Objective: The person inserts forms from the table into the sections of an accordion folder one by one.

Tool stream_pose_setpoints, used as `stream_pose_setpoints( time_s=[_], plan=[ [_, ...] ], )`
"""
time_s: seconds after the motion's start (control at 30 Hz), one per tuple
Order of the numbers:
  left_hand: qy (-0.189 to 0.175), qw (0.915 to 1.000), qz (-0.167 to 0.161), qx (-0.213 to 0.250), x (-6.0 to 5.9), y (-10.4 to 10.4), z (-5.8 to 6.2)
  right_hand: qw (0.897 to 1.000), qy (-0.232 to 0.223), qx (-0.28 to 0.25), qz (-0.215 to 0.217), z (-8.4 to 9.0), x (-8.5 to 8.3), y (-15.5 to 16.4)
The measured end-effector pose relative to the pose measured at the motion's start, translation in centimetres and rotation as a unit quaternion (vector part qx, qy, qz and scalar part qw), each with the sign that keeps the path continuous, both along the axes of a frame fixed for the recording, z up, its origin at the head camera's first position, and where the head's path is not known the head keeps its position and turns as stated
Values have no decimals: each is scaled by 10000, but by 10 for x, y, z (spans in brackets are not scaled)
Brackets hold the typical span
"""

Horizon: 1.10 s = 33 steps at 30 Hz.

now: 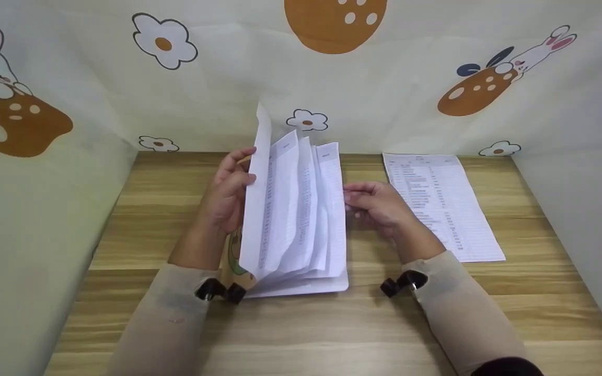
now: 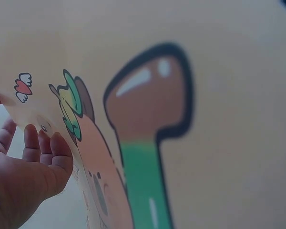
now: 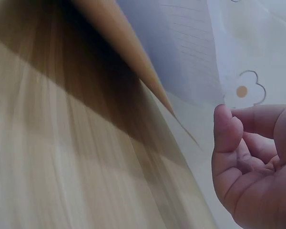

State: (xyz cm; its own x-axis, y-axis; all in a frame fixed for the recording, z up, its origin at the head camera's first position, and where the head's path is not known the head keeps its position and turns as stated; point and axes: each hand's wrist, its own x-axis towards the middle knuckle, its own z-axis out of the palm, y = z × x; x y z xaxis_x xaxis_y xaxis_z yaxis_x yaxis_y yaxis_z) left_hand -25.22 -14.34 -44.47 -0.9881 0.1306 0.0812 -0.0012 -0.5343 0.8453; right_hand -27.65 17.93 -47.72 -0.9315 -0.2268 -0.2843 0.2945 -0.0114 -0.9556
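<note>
A notebook (image 1: 254, 209) stands partly open in the head view, several printed sheets (image 1: 282, 209) fanned out between its covers. My left hand (image 1: 228, 196) holds the raised left side by its edge. In the left wrist view the fingers of that left hand (image 2: 33, 176) curl at the edge of the tan cover (image 2: 229, 119), which bears cartoon drawings. At the right edge, my right hand (image 1: 377, 203) pinches a lined page (image 1: 336, 219) between thumb and finger. The right wrist view has this right hand (image 3: 252, 162) at the corner of the page (image 3: 195, 52).
A separate printed sheet (image 1: 450, 214) lies flat on the wooden table (image 1: 301, 334), right of the notebook and partly behind the right forearm. A cloth backdrop (image 1: 238, 78) with flowers and rabbits rises behind the table. Small black cameras (image 1: 222, 291) are strapped to both wrists.
</note>
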Motion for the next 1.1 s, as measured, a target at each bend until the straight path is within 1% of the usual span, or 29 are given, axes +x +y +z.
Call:
stream_pose_setpoints(
  time_s=[0.13,0.4,0.6,0.77,0.93,1.1],
  plan=[
    [26,10000,-26,-18,1,0,1,9998,76,194,8,0,-2,-10],
    [37,9999,-95,-40,1,-1,1,9988,57,490,25,-2,-6,-20],
    [6,10000,-14,-16,0,0,-1,9976,114,661,152,-2,-8,-26],
    [14,10000,18,19,1,1,0,9970,29,765,123,-1,-9,-30],
    [-5,9999,90,50,0,1,-1,9969,30,784,92,0,-10,-24],
    [-35,9999,131,87,1,1,1,9970,97,769,21,7,-8,-3]
  ],
)
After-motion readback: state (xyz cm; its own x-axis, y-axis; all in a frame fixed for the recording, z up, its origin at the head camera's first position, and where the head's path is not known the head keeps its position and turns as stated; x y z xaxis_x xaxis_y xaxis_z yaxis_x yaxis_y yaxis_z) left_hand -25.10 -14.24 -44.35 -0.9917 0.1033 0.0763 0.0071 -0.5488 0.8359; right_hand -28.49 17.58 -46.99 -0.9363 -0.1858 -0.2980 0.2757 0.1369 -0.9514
